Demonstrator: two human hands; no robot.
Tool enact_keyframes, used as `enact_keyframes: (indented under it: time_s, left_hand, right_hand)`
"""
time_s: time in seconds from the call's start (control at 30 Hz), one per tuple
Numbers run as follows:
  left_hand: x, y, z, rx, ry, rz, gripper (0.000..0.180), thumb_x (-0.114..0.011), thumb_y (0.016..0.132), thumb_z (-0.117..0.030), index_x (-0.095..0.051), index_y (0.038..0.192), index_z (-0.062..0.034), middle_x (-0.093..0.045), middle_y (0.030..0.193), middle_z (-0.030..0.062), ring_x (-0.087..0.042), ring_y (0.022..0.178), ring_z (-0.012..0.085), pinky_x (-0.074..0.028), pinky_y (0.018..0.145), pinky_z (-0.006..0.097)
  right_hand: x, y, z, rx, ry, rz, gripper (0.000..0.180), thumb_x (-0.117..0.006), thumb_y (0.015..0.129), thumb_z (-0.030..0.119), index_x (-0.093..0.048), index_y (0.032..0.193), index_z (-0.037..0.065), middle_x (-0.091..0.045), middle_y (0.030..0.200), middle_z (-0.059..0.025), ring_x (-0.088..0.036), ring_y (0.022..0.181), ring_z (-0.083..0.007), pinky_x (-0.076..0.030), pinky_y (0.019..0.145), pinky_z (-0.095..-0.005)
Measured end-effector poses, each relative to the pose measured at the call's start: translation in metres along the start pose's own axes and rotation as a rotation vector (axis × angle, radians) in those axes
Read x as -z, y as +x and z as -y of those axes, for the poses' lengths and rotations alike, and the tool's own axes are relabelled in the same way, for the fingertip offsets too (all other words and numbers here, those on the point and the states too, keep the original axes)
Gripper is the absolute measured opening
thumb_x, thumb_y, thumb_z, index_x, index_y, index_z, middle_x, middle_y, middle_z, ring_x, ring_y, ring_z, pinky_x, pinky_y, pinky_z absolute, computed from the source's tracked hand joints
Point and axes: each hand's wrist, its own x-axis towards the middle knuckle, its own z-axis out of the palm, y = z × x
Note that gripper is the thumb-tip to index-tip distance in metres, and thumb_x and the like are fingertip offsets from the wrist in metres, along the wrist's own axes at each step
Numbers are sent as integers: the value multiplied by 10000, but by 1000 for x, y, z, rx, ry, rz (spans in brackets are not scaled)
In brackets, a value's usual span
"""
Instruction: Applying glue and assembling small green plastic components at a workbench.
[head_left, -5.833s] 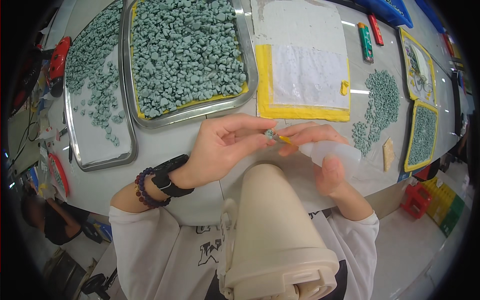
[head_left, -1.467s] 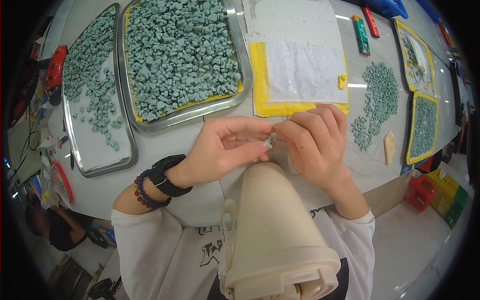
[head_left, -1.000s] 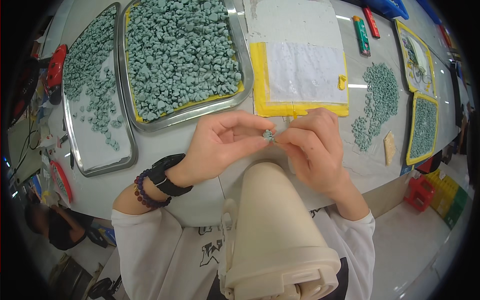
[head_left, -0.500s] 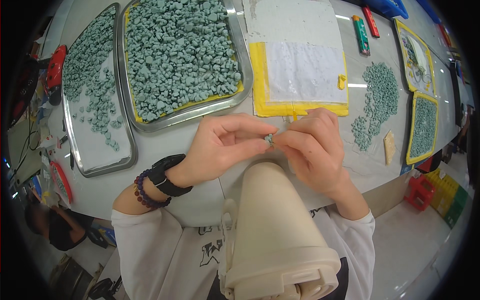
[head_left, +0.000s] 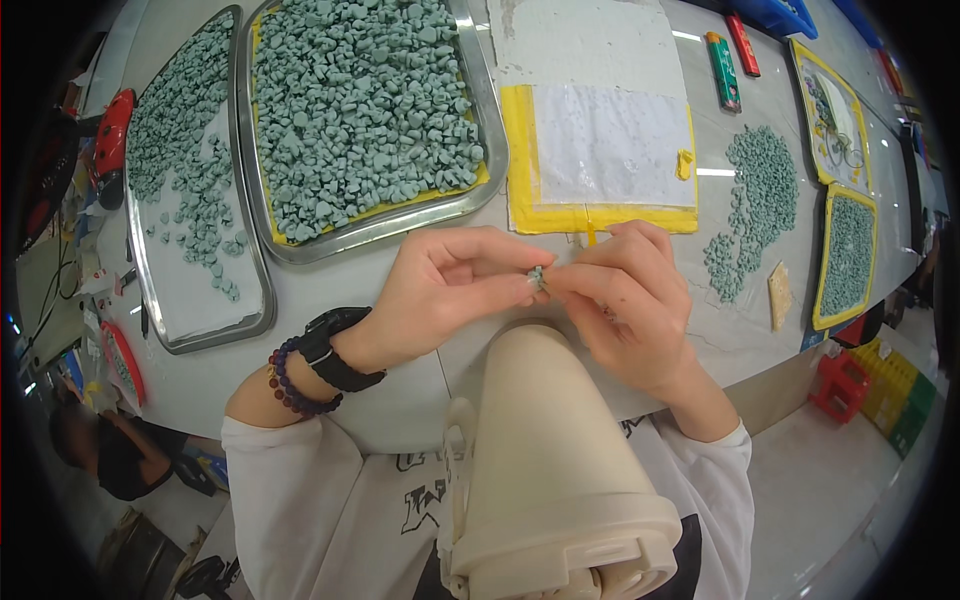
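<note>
**Small green piece pinched between both hands, above the cone**

The pale grey bench (head_left: 330,300) carried everything; on it, far from the person, stood a large steel tray heaped with small grey-green moulded pieces (head_left: 365,110), with a second, sparser steel tray (head_left: 185,230) to its left and a white sheet bordered in yellow tape (head_left: 600,150) to its right; a loose heap of the same green pieces (head_left: 755,215) lay further right; nearest the body rose a cream-coloured plastic cone (head_left: 545,450), its narrow end pointing up toward the hands; just above that tip the left hand (head_left: 440,295) and the right hand (head_left: 625,300) met, fingertips almost touching; the left hand, wearing a black wristwatch (head_left: 335,350) and a dark bead bracelet (head_left: 295,385), pinched a single tiny grey-green piece (head_left: 537,276) between thumb and forefinger; the right hand's fingers were curled and pressed together against the piece from the right side; the piece sat between both hands, equally near each; its long axis was too small to tell.
</note>
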Motion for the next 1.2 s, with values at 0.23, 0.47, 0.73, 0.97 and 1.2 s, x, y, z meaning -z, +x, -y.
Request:
enact_keyframes:
  time_s: [0.23, 0.47, 0.73, 0.97, 1.2]
  left_hand:
    - [1, 1, 2, -42, 33, -29, 242, -553, 849, 45, -587, 1088, 49, -595, 1087, 131, -620, 929, 179, -513, 802, 280]
    - [3, 2, 0, -36, 27, -9, 243, -549, 847, 50, -587, 1087, 48, -587, 1100, 132, -609, 954, 175, -512, 803, 282]
    - [2, 1, 5, -102, 54, 11, 254, -540, 839, 76, -579, 1089, 59, -574, 1121, 144, -603, 972, 181, -507, 824, 292]
    - [1, 1, 5, -124, 16, 23, 257, -559, 844, 79, -588, 1097, 43, -611, 1080, 105, -608, 981, 159, -500, 870, 276]
    - [-2, 1, 3, -115, 68, 27, 265, -540, 832, 96, -577, 1093, 66, -592, 1080, 136, -599, 977, 179, -494, 865, 298]
  right_hand:
    - [-1, 1, 1, -3, 10, 16, 314, -692, 554, -79, -649, 841, 39, -569, 736, -43, -509, 622, -197, -387, 651, -324]
    - [0, 1, -1, -36, 31, 28, 298, -685, 571, -85, -643, 841, 35, -578, 738, -46, -533, 645, -191, -383, 644, -311]
    - [3, 3, -1, -55, 45, 58, 275, -683, 583, -78, -640, 827, 42, -580, 735, -47, -536, 655, -190, -378, 637, -303]
    - [5, 4, 0, -72, 44, 74, 273, -697, 578, -61, -639, 823, 44, -581, 736, -43, -536, 664, -189, -377, 640, -304]
    - [6, 1, 0, -57, 7, 79, 272, -704, 577, -49, -640, 823, 49, -583, 738, -40, -536, 668, -189, -376, 647, -311]
